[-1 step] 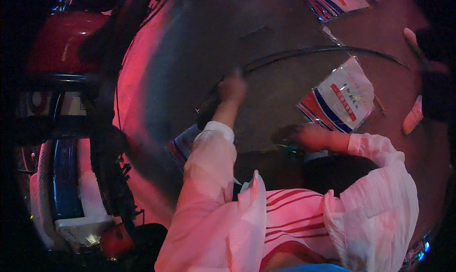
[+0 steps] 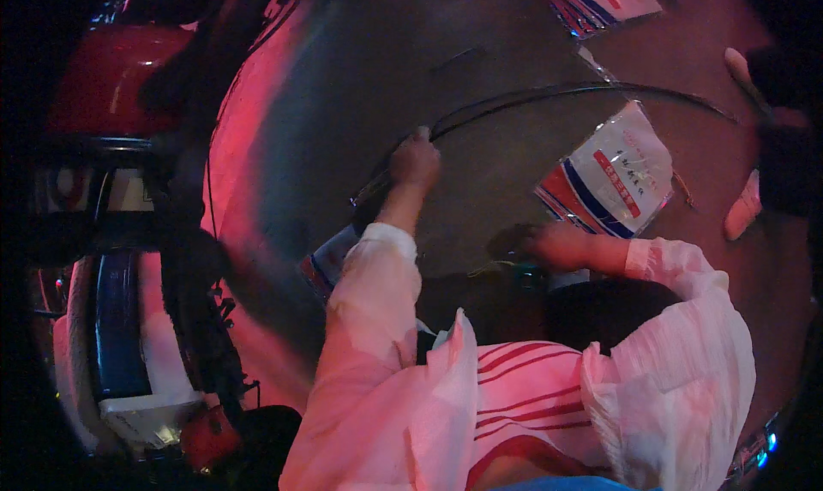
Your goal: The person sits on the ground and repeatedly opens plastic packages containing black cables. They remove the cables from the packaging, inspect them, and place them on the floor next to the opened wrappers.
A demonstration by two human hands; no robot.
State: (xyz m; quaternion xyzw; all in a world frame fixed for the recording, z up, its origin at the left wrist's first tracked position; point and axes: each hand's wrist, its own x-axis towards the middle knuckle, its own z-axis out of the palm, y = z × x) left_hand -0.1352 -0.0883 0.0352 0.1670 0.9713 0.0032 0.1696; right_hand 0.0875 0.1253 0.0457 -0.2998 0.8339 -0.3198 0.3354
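A long black cable (image 2: 531, 92) curves over the dark floor, from the far right to beyond my left hand. My left hand (image 2: 415, 162) is closed round it near its left end, with the arm stretched forward. Close to my knees, my right hand (image 2: 561, 247) is bent inward beside a dark, unclear shape (image 2: 513, 240); its fingers are lost in shadow. Just beyond that hand lies a flat clear plastic bag (image 2: 613, 169) with white, red and blue print. A thin pale strand (image 2: 487, 268) and a small teal thing (image 2: 530, 277) show below the right hand.
More printed bags (image 2: 604, 2) lie at the far right, and another bag (image 2: 330, 259) lies partly behind my left forearm. At the right edge are another person's feet (image 2: 744, 206). A red vehicle-like body (image 2: 116, 79) and dark frame parts stand on the left.
My left hand was blurred and is now sharper, a little lower in the picture, still on the cable. The cable's left end shows more plainly. My right hand has hardly moved.
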